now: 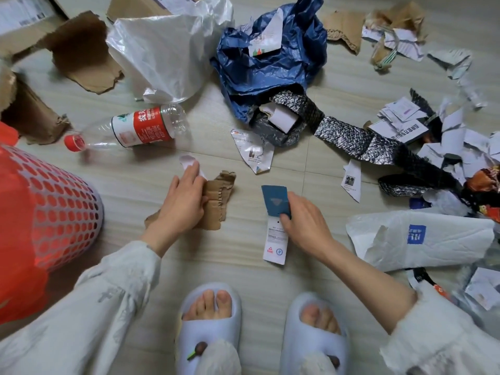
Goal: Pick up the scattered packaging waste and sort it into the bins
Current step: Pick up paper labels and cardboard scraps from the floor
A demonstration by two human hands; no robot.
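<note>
Hands [184,196] on torn brown cardboard [219,201]

- Pale wood-grain plank floor [270,269], boards running left to right, seams visible.
- Pair of pale lilac foam slippers, open-toed: left slipper [208,331], right slipper [315,339], side by side at bottom centre, bare toes showing.
- Small dark round charm with green stem [198,349] on left slipper's strap.
</note>
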